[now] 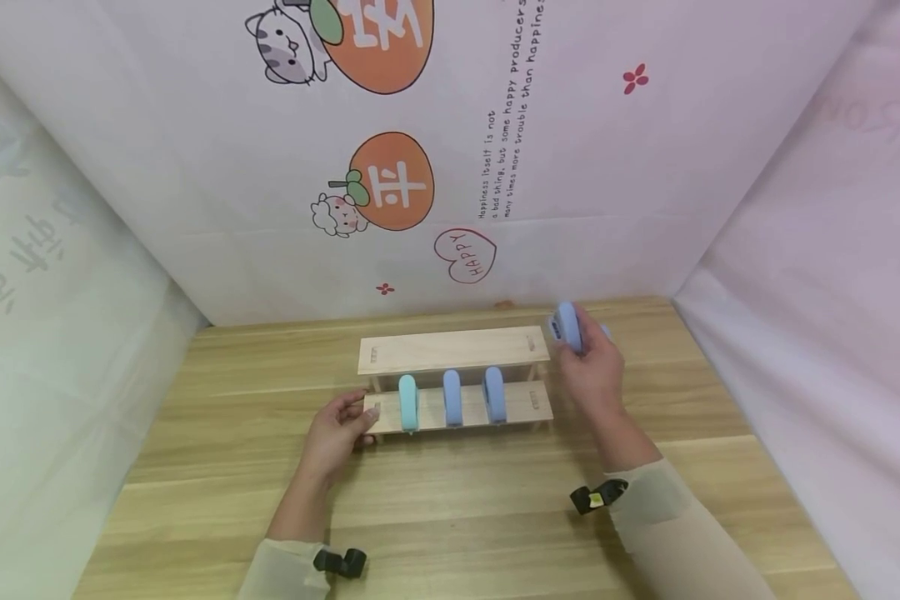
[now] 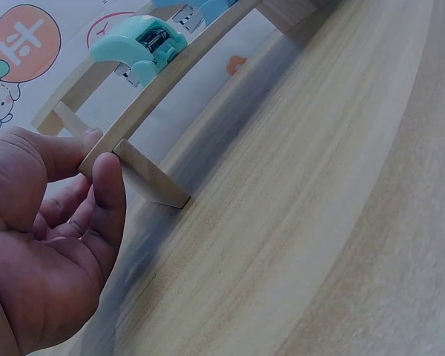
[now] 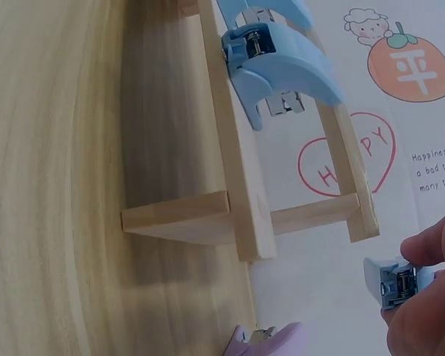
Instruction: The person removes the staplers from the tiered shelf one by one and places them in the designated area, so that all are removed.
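Observation:
A two-step wooden rack point(image 1: 431, 353) stands on the table, with a teal stapler point(image 1: 408, 403) and two blue staplers point(image 1: 452, 398) in a row on its lower step. With thumb and fingers, my left hand point(image 1: 336, 432) pinches the left end of that lower step; the left wrist view shows the grip at the board's corner. Beyond the rack's right end, my right hand point(image 1: 594, 367) holds another small blue stapler point(image 1: 567, 327) above the table. Its hinge end with a spring shows in the right wrist view. Fingers hide part of it.
A lilac stapler point(image 3: 271, 343) lies near the right hand, mostly cut off in the right wrist view. The wood-grain table point(image 1: 450, 517) meets a printed white cloth point(image 1: 570, 150) behind the rack; white cloth hangs at both sides too.

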Action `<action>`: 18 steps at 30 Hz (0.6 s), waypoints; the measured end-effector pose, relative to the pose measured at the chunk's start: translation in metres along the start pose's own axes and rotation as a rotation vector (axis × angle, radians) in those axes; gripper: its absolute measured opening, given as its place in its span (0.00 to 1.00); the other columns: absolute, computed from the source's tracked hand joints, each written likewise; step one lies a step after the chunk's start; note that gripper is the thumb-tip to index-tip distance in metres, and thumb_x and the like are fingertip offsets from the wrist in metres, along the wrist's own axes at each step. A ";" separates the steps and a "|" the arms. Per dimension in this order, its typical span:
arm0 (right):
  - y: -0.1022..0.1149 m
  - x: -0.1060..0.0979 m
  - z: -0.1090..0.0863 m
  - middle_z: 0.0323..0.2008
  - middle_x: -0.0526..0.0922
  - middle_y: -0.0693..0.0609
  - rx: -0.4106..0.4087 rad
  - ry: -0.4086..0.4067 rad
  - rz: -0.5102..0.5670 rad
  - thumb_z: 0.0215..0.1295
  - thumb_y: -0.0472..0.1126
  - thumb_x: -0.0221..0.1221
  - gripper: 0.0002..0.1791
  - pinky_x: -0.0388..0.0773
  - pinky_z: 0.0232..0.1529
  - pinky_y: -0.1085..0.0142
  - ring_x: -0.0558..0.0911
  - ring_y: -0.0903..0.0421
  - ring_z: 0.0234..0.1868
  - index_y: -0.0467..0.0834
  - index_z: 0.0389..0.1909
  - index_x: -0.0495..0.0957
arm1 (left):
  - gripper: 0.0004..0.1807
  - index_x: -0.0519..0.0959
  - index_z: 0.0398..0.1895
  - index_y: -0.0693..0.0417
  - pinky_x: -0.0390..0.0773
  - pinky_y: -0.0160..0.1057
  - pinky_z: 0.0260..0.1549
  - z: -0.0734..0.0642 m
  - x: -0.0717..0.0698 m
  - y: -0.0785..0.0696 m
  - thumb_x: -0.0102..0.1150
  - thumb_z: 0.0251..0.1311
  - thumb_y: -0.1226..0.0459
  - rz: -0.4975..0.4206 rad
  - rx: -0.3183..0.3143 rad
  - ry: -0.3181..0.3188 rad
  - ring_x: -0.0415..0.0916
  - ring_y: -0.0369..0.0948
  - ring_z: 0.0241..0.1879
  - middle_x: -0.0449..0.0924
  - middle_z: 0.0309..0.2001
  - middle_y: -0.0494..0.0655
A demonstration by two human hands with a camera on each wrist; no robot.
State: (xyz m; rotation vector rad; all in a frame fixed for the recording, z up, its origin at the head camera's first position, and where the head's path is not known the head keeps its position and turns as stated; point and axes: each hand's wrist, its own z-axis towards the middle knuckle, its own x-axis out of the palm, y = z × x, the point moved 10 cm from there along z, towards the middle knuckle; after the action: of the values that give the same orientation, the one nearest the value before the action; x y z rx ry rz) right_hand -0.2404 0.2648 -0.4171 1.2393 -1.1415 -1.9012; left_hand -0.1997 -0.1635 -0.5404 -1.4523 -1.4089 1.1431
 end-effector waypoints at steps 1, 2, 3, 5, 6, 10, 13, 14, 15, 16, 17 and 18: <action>-0.001 0.000 0.000 0.70 0.73 0.38 -0.003 -0.001 0.006 0.68 0.31 0.63 0.34 0.72 0.70 0.43 0.73 0.37 0.69 0.46 0.75 0.70 | 0.28 0.74 0.68 0.54 0.90 0.43 0.39 0.000 0.000 0.000 0.70 0.66 0.63 -0.002 0.000 0.002 0.81 0.48 0.42 0.78 0.51 0.57; -0.001 -0.001 0.000 0.70 0.74 0.38 -0.006 -0.003 0.008 0.68 0.31 0.63 0.34 0.73 0.69 0.43 0.73 0.37 0.69 0.45 0.75 0.70 | 0.28 0.74 0.68 0.54 0.90 0.43 0.40 0.000 0.000 0.000 0.70 0.66 0.63 -0.003 0.001 0.004 0.81 0.48 0.42 0.78 0.51 0.57; -0.002 -0.001 0.001 0.70 0.74 0.39 -0.006 -0.004 0.007 0.68 0.32 0.63 0.34 0.73 0.69 0.44 0.73 0.37 0.69 0.45 0.75 0.70 | 0.28 0.74 0.68 0.54 0.90 0.43 0.40 0.000 0.000 0.000 0.70 0.66 0.63 -0.003 0.001 0.005 0.81 0.48 0.42 0.77 0.51 0.57; -0.005 -0.002 0.002 0.70 0.73 0.39 -0.010 -0.001 0.003 0.68 0.32 0.63 0.34 0.72 0.70 0.44 0.73 0.37 0.69 0.45 0.75 0.70 | 0.28 0.74 0.68 0.54 0.90 0.43 0.40 -0.001 0.000 0.001 0.70 0.66 0.63 -0.003 0.004 0.006 0.81 0.48 0.43 0.77 0.51 0.57; -0.006 -0.002 0.002 0.70 0.73 0.39 -0.007 -0.002 0.000 0.68 0.32 0.64 0.34 0.72 0.70 0.44 0.73 0.37 0.69 0.45 0.75 0.70 | 0.28 0.74 0.68 0.53 0.90 0.43 0.40 -0.001 0.000 0.000 0.70 0.66 0.63 -0.003 0.005 0.007 0.81 0.48 0.43 0.77 0.51 0.57; -0.010 -0.005 0.003 0.71 0.73 0.40 0.010 -0.004 0.009 0.68 0.31 0.63 0.34 0.72 0.70 0.45 0.73 0.37 0.70 0.45 0.75 0.69 | 0.28 0.74 0.68 0.53 0.90 0.43 0.40 -0.001 0.000 0.000 0.70 0.66 0.62 -0.003 0.009 0.012 0.80 0.48 0.43 0.75 0.52 0.57; -0.013 -0.007 0.003 0.70 0.73 0.39 0.025 -0.006 0.033 0.68 0.30 0.63 0.34 0.73 0.70 0.47 0.73 0.37 0.69 0.44 0.75 0.69 | 0.28 0.74 0.68 0.53 0.90 0.43 0.40 -0.001 0.000 0.001 0.70 0.66 0.62 -0.006 0.007 0.013 0.80 0.48 0.44 0.75 0.53 0.58; -0.013 -0.007 0.003 0.70 0.73 0.39 0.028 -0.005 0.039 0.68 0.30 0.63 0.34 0.73 0.70 0.47 0.73 0.37 0.69 0.44 0.75 0.69 | 0.28 0.74 0.68 0.53 0.90 0.43 0.40 -0.001 0.001 0.001 0.70 0.66 0.62 -0.006 0.006 0.014 0.80 0.49 0.44 0.75 0.53 0.58; -0.014 -0.007 0.004 0.70 0.73 0.39 0.033 -0.005 0.036 0.68 0.30 0.63 0.34 0.73 0.70 0.47 0.73 0.37 0.69 0.45 0.75 0.69 | 0.28 0.74 0.68 0.53 0.90 0.43 0.40 0.000 0.000 0.001 0.70 0.66 0.62 -0.007 0.005 0.012 0.80 0.49 0.44 0.75 0.53 0.58; -0.015 -0.008 0.004 0.70 0.73 0.39 0.038 -0.004 0.032 0.68 0.30 0.63 0.34 0.72 0.71 0.47 0.73 0.37 0.70 0.45 0.75 0.69 | 0.28 0.74 0.68 0.53 0.90 0.43 0.40 0.000 0.000 0.001 0.70 0.66 0.62 -0.007 0.004 0.009 0.80 0.48 0.44 0.76 0.53 0.57; -0.016 -0.008 0.004 0.71 0.73 0.39 0.041 -0.005 0.023 0.69 0.31 0.63 0.34 0.72 0.71 0.47 0.72 0.37 0.70 0.46 0.76 0.69 | 0.28 0.74 0.68 0.53 0.90 0.43 0.40 0.000 0.000 0.001 0.70 0.66 0.62 -0.009 0.005 0.007 0.80 0.48 0.43 0.76 0.53 0.58; -0.017 -0.009 0.005 0.71 0.73 0.40 0.043 -0.006 0.014 0.69 0.31 0.63 0.34 0.71 0.71 0.46 0.72 0.37 0.70 0.46 0.76 0.69 | 0.29 0.74 0.68 0.54 0.90 0.42 0.39 0.001 0.001 0.000 0.70 0.66 0.62 -0.007 0.009 0.005 0.81 0.48 0.43 0.77 0.52 0.58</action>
State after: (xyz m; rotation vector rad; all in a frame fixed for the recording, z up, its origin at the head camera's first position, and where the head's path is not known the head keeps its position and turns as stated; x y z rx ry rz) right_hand -0.2416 0.2812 -0.4276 1.2467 -1.1968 -1.8802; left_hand -0.2005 -0.1630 -0.5408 -1.4421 -1.4022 1.1396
